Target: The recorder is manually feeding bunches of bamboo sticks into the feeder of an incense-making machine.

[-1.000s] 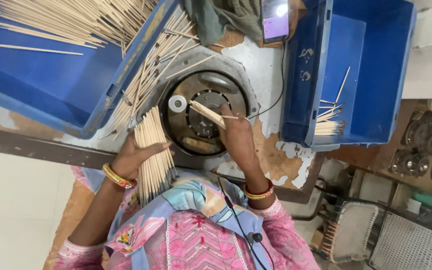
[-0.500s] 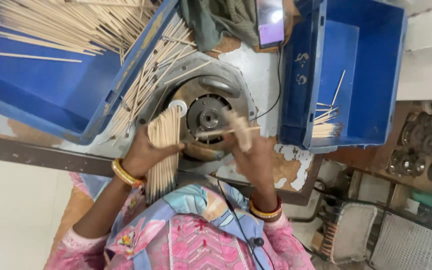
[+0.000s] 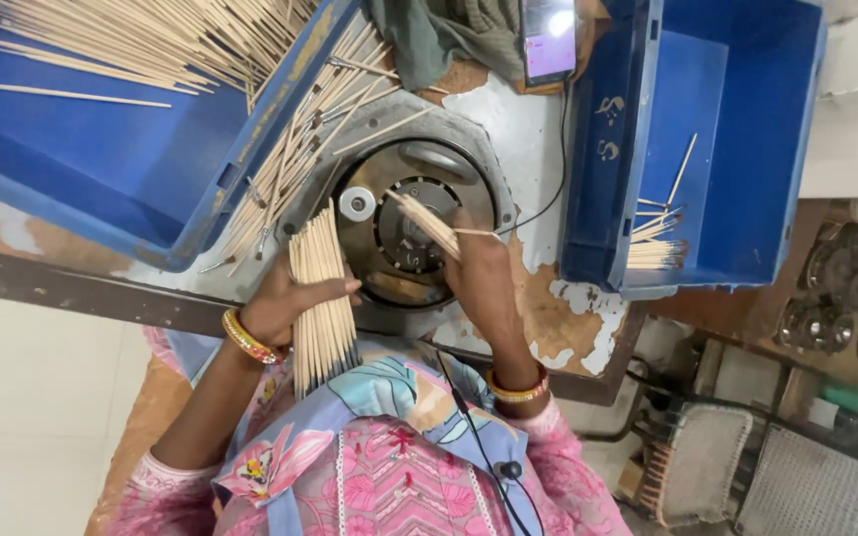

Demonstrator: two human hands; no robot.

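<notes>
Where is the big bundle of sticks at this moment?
In the head view, the bundle of sticks is in the left hand, left of the round metal machine and below the left blue crate.

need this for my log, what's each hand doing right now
Left hand: closed around a thick bundle of sticks.
Right hand: closed on a few sticks, held over the round machine.

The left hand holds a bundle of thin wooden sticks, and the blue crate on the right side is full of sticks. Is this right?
Not quite. The head view shows the blue crate on the right nearly empty, with only a few sticks at one edge. The left hand does hold a bundle of thin wooden sticks.
</notes>
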